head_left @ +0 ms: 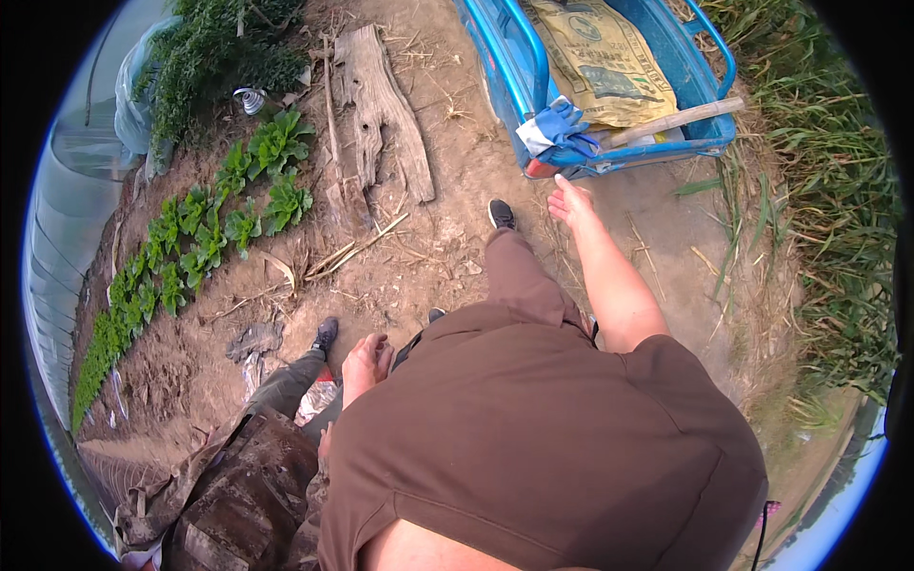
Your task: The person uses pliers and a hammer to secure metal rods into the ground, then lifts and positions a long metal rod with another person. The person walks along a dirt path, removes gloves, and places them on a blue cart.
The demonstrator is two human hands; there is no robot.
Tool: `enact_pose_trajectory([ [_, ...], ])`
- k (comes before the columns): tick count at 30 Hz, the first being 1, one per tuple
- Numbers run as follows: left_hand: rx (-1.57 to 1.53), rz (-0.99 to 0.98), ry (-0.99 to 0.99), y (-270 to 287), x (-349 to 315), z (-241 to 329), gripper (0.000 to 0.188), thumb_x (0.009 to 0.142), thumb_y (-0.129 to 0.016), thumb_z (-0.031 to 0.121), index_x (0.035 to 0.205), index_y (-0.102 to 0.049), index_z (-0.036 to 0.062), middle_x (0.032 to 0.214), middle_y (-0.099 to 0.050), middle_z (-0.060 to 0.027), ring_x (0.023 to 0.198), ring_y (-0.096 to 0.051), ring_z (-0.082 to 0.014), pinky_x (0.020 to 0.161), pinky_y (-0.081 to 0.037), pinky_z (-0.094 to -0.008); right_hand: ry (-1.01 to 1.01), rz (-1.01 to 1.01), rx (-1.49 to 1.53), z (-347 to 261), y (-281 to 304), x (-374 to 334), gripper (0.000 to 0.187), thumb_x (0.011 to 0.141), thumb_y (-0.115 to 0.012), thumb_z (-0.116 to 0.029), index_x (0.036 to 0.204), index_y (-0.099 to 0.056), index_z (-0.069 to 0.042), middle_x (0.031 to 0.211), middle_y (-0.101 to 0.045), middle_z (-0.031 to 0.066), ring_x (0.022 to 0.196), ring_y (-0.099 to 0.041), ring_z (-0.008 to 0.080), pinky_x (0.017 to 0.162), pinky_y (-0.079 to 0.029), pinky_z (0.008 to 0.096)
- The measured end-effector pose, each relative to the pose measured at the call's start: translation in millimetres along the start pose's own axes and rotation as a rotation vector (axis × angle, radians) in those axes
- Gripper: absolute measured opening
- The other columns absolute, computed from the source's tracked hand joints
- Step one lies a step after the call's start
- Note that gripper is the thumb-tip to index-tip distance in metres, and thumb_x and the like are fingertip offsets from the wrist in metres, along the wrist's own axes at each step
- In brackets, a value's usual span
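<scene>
My right hand [569, 202] is stretched forward, just short of the near corner of a blue metal cart [657, 152]. Its fingers are apart and hold nothing. Blue and white work gloves [555, 128] hang over that corner, a little beyond my fingertips. Inside the cart lies a yellow printed sack [609, 67], with a wooden pole [676, 122] resting across the near end. Low by my left side is my left hand [367, 364], its fingers curled in, and nothing shows in them.
Close on my left stands another person in a dark, stained jacket [238, 495]. A weathered plank [381, 105] and a long-handled tool [341, 162] lie on the dirt. Leafy green plants [200, 224] grow beside plastic sheeting [71, 219]. Tall grass [838, 190] lines the right side.
</scene>
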State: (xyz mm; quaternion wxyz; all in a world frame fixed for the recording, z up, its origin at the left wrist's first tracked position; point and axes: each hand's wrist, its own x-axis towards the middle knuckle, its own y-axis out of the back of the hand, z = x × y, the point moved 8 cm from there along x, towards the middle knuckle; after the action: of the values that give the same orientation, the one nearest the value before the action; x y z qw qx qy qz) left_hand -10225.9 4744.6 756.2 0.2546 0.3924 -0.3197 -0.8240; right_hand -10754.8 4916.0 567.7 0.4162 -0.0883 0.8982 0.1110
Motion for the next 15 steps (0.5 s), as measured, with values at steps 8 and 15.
enact_pose_trajectory([
  [8, -0.091, -0.068, 0.117, -25, 100, 77, 0.035, 0.094, -0.075, 0.023, 0.123, -0.069, 0.0045, 0.101, -0.074, -0.0115, 0.089, -0.075, -0.0196, 0.080, -0.060, -0.0335, -0.392, 0.021, 0.092, -22, -51, 115, 0.059, 0.071, -0.097, -0.047, 0.105, -0.063, -0.012, 0.093, -0.061, 0.0035, 0.076, -0.060, 0.0198, 0.069, -0.054, 0.0414],
  [15, -0.208, 0.055, 0.102, 0, 150, 180, 0.025, 0.093, -0.075, 0.010, 0.116, -0.069, 0.0036, 0.099, -0.075, -0.0156, 0.086, -0.076, -0.0269, 0.077, -0.060, -0.0381, -0.447, 0.091, 0.060, -24, -57, 124, 0.043, 0.083, -0.084, -0.036, 0.114, -0.066, -0.012, 0.115, -0.069, 0.0069, 0.095, -0.068, 0.0226, 0.068, -0.051, 0.0443],
])
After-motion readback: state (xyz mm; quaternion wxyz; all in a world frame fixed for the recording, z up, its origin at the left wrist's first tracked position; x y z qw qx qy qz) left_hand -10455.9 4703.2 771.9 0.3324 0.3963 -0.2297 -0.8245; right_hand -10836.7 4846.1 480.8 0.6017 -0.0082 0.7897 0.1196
